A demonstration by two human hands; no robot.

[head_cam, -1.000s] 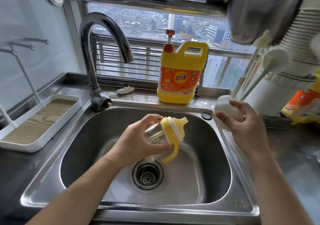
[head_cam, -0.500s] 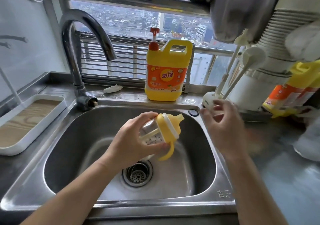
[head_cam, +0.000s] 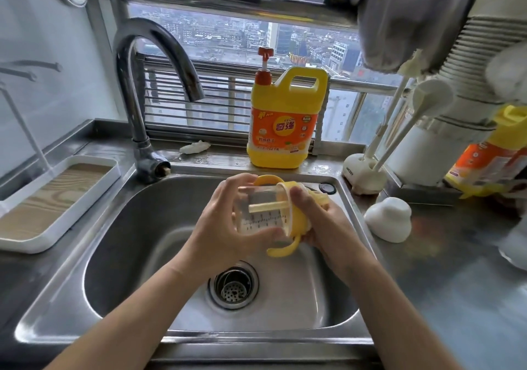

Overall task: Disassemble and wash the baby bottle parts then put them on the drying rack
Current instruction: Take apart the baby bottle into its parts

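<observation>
Baby bottle (head_cam: 265,215) lies sideways above the sink (head_cam: 119,244), left hand (head_cam: 228,227) gripping its body, right hand (head_cam: 322,224) its yellow lid (head_cam: 296,221).

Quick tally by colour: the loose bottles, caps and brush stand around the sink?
Yellow: 3 - detergent jug, baby bottle top, second detergent bottle at right.
White: 2 - cap, brush stand.
Total: 5

Steel sink (head_cam: 119,258) counter by a window.
Yellow detergent jug (head_cam: 285,130) at back edge behind the basin, curved faucet (head_cam: 148,84) at back left corner.
</observation>
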